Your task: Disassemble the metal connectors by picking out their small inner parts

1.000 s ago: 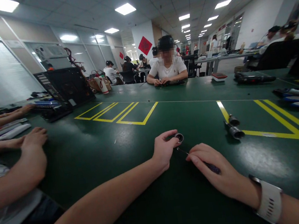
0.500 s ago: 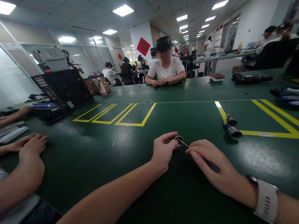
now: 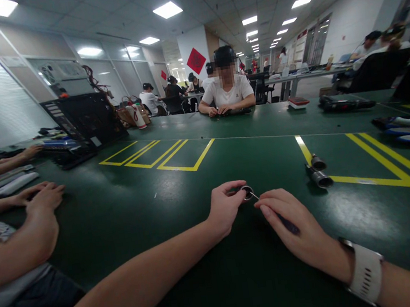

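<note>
Between the thumb and fingers of my left hand (image 3: pixel 227 206) is a small round metal ring-shaped part (image 3: pixel 247 192), its hollow end facing me. My right hand (image 3: pixel 295 224) grips a screwdriver (image 3: pixel 290 225) by its dark handle. The thin metal shaft points left and its tip reaches the opening of the ring-shaped part; whether it touches the inside is too small to tell. To the right on the green table (image 3: pixel 183 212) lie two metal cylindrical parts, a larger one (image 3: pixel 321 178) in front and a smaller one (image 3: pixel 317 161) behind it.
Yellow tape (image 3: pixel 369 181) marks boxes on the table. A black computer case (image 3: pixel 86 122) stands at the back left. A co-worker's hands (image 3: pixel 43 196) rest at the left edge. Another person (image 3: pixel 229 91) sits opposite. A red and white box (image 3: pixel 298 103) lies at the far side.
Both hands stay almost in place with the ring-shaped part and screwdriver. The screwdriver's shaft has shifted very slightly at the opening. The camera view has moved a little.
</note>
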Motion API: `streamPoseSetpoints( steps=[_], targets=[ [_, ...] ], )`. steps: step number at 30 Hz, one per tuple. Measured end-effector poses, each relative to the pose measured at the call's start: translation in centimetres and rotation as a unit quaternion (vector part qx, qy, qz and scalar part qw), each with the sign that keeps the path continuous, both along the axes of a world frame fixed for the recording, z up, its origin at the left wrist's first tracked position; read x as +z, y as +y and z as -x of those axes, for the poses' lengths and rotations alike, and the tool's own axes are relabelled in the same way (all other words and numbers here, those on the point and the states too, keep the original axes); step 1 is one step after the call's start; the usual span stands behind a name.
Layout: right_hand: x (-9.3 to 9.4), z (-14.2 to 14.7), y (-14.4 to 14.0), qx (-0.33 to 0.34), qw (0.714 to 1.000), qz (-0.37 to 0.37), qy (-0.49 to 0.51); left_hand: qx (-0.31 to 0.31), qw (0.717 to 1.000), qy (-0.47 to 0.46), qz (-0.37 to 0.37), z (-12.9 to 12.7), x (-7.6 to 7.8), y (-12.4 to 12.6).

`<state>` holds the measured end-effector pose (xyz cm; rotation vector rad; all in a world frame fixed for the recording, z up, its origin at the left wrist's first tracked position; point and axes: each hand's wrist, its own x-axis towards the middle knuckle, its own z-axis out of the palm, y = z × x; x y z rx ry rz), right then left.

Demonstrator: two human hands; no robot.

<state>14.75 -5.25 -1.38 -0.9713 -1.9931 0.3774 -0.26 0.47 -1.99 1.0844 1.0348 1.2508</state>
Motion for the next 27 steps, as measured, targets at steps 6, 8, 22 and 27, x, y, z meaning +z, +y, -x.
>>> streamPoseSetpoints(
  steps=[6, 8, 22, 27],
  targets=[
    [0.08, -0.03, -0.16, -0.002, 1.000, -0.013, -0.003, 0.003, 1.000, 0.008, 0.005, -0.08, 0.28, -0.18],
    [0.09, -0.01, -0.16, 0.000, 1.000, -0.015, -0.007, 0.004, 1.000, 0.012, 0.004, -0.10, 0.30, -0.23],
    [-0.05, -0.01, -0.39, 0.010, 1.000, -0.019, -0.017, 0.014, 0.999, 0.021, -0.024, -0.05, -0.17, 0.00],
    [0.05, 0.05, -0.46, 0.009, 1.000, -0.018, -0.024, 0.005, 0.999, 0.030, -0.027, -0.06, -0.26, 0.08]
  ],
)
